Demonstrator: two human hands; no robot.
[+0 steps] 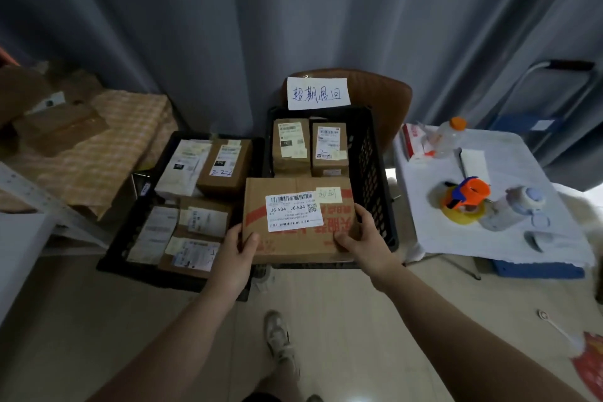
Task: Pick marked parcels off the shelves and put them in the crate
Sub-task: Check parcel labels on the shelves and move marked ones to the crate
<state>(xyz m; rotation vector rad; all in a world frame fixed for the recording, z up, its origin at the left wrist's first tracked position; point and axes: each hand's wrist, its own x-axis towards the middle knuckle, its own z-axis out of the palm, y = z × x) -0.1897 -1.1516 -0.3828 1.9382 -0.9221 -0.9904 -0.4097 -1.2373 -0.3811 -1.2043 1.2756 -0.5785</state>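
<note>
I hold a brown cardboard parcel [295, 245] with red print, a white barcode label reading J6-S04 and a yellow sticky note. My left hand [239, 246] grips its near left corner and my right hand [362, 237] grips its near right side. The parcel hangs over the near rim of a black crate [375, 173] that stands on a brown chair and carries a handwritten paper sign [318, 93]. Two smaller labelled parcels [308, 147] lie at the far end of that crate.
A second black crate [115, 256] on the floor at left holds several labelled parcels. Cardboard boxes lie on a checked surface [98, 147] far left. At right a cloth-covered table [509, 238] carries an orange tape dispenser [468, 196], bottles and a notepad. Grey curtain behind.
</note>
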